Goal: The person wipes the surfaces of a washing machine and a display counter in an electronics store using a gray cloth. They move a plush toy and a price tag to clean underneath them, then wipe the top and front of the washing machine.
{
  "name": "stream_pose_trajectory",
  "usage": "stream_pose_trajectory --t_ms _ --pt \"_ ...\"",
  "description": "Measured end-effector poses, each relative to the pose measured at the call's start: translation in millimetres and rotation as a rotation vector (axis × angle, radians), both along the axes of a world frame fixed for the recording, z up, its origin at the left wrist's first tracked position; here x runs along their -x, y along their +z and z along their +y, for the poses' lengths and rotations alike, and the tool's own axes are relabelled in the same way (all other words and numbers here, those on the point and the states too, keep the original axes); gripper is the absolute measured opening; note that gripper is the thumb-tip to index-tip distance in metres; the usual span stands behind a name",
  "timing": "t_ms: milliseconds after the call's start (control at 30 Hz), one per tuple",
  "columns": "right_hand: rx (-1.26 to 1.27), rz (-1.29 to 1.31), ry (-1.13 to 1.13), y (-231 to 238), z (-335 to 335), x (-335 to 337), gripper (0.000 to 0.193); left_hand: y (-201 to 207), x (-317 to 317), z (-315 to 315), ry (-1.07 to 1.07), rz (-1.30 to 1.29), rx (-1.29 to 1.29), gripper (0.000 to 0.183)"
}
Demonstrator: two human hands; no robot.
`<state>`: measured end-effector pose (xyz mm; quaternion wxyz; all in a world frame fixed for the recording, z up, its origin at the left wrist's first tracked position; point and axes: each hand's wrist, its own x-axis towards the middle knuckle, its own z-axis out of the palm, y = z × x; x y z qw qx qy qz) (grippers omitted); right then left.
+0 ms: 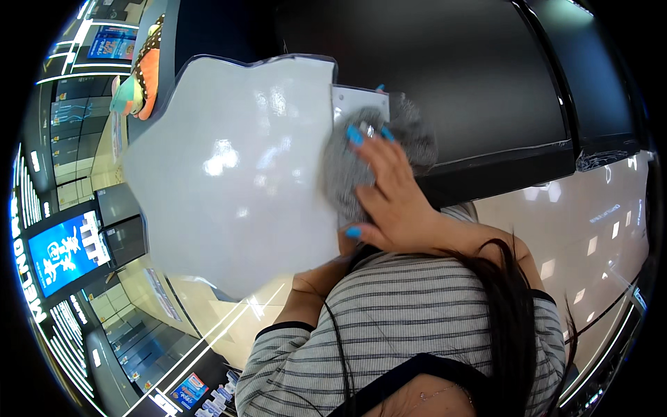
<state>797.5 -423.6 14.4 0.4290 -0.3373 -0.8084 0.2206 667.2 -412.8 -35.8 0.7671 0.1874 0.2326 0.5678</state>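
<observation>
One grey fuzzy cloth [347, 174] is in view, and one glossy white board [229, 174] with one clear plastic sleeve [358, 97] at its edge. One hand [392, 198] shows fully; a second hand's forearm [309, 292] shows below the board. Three lit blue signs hang at the left.
</observation>
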Motion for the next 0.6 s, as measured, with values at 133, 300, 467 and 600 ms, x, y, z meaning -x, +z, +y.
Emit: stream_pose_trajectory --t_ms 133,300,467,600 --pt "0.012 0.089 -0.225 11 36 4 0.051 1 -2 -3 0.019 0.037 -0.009 0.065" --pt "0.054 0.099 -0.080 12 5 13 0.043 1 -2 -5 0.052 0.060 -0.013 0.066" --pt "0.073 0.164 0.014 -6 -13 10 0.032 0 -4 0 0.044 0.068 -0.035 0.067" --pt "-0.055 0.203 -0.088 -4 32 3 0.033 3 5 9 -0.011 0.086 -0.072 0.068"
